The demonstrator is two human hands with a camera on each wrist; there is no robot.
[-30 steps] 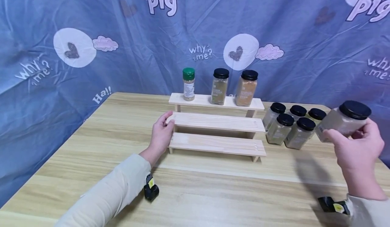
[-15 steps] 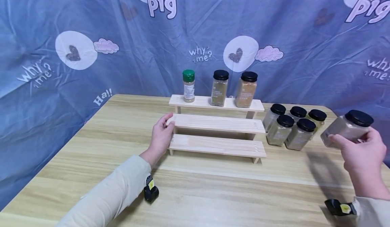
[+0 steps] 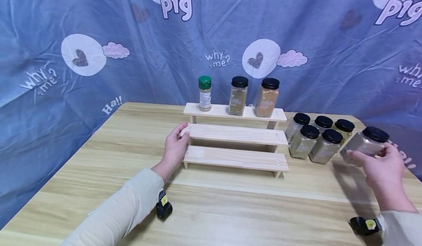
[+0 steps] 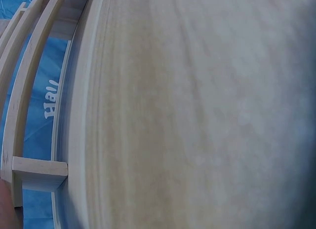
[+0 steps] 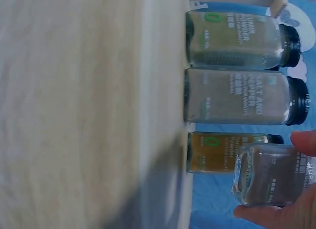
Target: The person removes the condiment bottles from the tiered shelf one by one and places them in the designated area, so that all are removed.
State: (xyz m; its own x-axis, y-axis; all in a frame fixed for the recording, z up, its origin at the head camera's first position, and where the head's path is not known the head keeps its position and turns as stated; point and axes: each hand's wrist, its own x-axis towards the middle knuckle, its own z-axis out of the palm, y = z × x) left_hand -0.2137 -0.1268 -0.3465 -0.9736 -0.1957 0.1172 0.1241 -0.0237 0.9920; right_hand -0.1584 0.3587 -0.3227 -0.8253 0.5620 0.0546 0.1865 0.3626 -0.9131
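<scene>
My right hand (image 3: 384, 169) grips a glass spice jar (image 3: 362, 147) with a black lid, tilted, at the right of the jar group. In the right wrist view, thumb and fingers pinch this held jar (image 5: 271, 177) of greyish-brown powder, its base clear of the table. My left hand (image 3: 174, 145) holds the left end of the middle step of a three-step wooden rack (image 3: 235, 133). On the rack's top step stand a green-capped shaker (image 3: 205, 95), a jar of cumin powder (image 3: 238, 97) and a jar of orange seasoning (image 3: 267, 99).
Several black-lidded jars stand close together right of the rack, among them a salt and pepper jar (image 5: 237, 96) and an orange-brown powder jar (image 5: 217, 152). The wooden table (image 3: 211, 209) reaches back to a blue printed curtain (image 3: 184, 48).
My right hand has lowered the held jar; it first shifted right, then came back left toward the standing jars. My left hand stays on the rack.
</scene>
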